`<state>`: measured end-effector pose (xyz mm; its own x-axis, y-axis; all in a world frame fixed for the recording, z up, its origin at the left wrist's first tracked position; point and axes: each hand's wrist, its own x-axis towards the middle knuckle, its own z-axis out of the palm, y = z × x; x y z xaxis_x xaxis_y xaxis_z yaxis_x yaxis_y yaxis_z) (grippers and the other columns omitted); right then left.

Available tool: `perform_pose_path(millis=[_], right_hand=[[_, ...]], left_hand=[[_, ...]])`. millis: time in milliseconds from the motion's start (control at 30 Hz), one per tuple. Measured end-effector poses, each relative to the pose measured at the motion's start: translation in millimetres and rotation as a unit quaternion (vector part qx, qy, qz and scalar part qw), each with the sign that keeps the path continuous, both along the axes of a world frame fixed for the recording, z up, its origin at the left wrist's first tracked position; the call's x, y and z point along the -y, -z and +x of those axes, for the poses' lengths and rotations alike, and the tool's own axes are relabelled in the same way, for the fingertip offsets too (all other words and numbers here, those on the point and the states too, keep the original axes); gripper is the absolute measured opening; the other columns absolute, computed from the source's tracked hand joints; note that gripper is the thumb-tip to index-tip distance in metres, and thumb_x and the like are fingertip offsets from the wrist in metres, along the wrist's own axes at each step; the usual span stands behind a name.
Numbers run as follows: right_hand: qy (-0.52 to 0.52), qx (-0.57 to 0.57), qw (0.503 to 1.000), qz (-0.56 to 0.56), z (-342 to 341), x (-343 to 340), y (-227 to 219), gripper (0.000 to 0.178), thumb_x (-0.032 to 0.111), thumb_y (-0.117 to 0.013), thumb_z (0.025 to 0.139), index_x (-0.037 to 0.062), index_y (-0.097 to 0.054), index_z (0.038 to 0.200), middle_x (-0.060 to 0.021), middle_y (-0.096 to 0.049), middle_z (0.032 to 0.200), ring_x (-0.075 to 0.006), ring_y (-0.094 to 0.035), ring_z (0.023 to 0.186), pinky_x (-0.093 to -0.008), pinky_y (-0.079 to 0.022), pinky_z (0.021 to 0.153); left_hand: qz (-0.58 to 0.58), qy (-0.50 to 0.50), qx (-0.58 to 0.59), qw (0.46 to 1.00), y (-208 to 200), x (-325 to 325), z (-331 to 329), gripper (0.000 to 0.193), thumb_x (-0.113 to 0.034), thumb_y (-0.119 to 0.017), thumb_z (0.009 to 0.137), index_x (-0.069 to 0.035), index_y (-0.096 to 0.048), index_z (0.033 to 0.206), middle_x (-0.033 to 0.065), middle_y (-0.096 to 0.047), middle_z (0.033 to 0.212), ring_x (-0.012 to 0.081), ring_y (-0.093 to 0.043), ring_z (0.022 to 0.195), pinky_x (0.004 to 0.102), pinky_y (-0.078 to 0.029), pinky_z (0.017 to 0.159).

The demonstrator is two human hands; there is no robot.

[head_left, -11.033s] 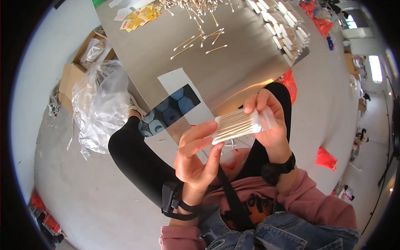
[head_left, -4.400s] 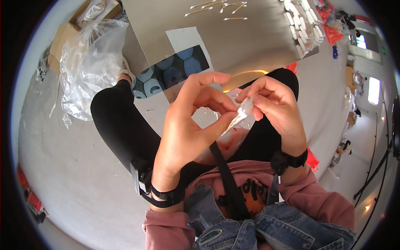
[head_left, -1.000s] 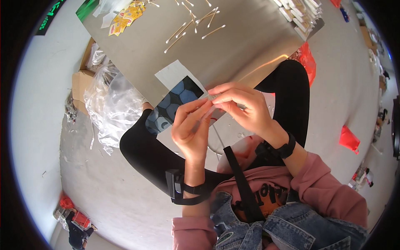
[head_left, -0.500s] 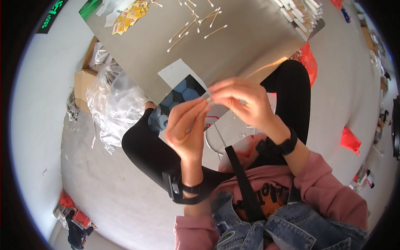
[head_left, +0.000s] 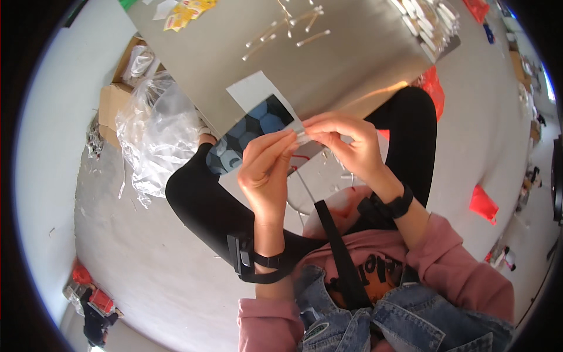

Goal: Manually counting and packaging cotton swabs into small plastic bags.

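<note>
Drawn closer together than eleven seconds ago, now pinching clear plastic [head_left: 301,139] between left hand [head_left: 264,167] and right hand [head_left: 350,141] fingertips, with loose cotton swabs [head_left: 259,47] beyond them.

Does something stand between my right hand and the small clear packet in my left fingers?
Nothing visible does. The fingertips of your right hand are right at the clear packet, opposite your left hand, though fingers hide most of it. The blue patterned sheet is not between them.
</note>
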<state>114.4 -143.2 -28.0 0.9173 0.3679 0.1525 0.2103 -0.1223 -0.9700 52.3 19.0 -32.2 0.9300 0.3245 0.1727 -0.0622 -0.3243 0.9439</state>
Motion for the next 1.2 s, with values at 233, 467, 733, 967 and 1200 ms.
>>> perform_pose_path(millis=[233, 467, 733, 967, 1200], right_hand=[[-0.004, 0.021, 0.997, -0.076, -6, 3, -28, 0.011, -0.004, -0.065, 0.090, 0.0007, -0.070, 0.098, -0.0097, -0.071, 0.101, -0.0138, -0.069, 0.086, -0.0244, -0.055, 0.071], [0.092, -0.122, 0.986, 0.068, -22, 7, -70, 0.012, 0.002, -0.064, 0.094, -0.0016, -0.068, 0.105, -0.0103, -0.070, 0.103, -0.0123, -0.066, 0.084, -0.0232, -0.050, 0.064], [0.050, -0.371, 0.895, 0.242, -43, 9, -66, 0.020, 0.012, -0.059, 0.098, 0.0010, -0.059, 0.115, -0.0100, -0.068, 0.111, -0.0129, -0.065, 0.088, -0.0236, -0.047, 0.065], [-0.008, -0.222, 0.972, 0.077, -40, 2, -86, 0.070, -0.013, -0.060, 0.082, 0.0050, -0.039, 0.147, -0.0151, -0.046, 0.146, -0.0221, -0.044, 0.135, -0.0372, -0.038, 0.109], [-0.056, -0.132, 0.986, 0.084, -33, 5, -82, 0.062, -0.010, -0.066, 0.081, 0.0031, -0.049, 0.139, -0.0160, -0.049, 0.144, -0.0239, -0.045, 0.136, -0.0386, -0.037, 0.111]], left_hand=[[-0.143, 0.057, -0.031, 0.988, -3, -12, -1, 0.018, -0.005, -0.075, 0.083, -0.002, -0.077, 0.101, 0.0090, -0.073, 0.105, 0.0242, -0.063, 0.111, 0.0336, -0.048, 0.095], [-0.246, 0.094, 0.009, 0.965, -27, -17, -8, 0.073, -0.019, -0.088, 0.070, -0.001, -0.057, 0.134, 0.0132, -0.061, 0.133, 0.0244, -0.056, 0.124, 0.0377, -0.042, 0.102], [-0.251, 0.049, 0.074, 0.964, -31, 8, -24, 0.038, 0.002, -0.082, 0.074, 0.002, -0.068, 0.109, 0.0087, -0.064, 0.097, 0.0177, -0.059, 0.090, 0.0299, -0.047, 0.085], [-0.078, 0.045, 0.155, 0.984, -43, -2, -29, 0.036, 0.004, -0.079, 0.065, 0.001, -0.073, 0.100, 0.0089, -0.062, 0.092, 0.0194, -0.060, 0.083, 0.0292, -0.049, 0.071], [-0.040, 0.047, 0.166, 0.984, -43, -2, -31, 0.041, 0.004, -0.076, 0.060, 0.000, -0.074, 0.101, 0.0074, -0.058, 0.092, 0.0196, -0.060, 0.081, 0.0296, -0.049, 0.068]])
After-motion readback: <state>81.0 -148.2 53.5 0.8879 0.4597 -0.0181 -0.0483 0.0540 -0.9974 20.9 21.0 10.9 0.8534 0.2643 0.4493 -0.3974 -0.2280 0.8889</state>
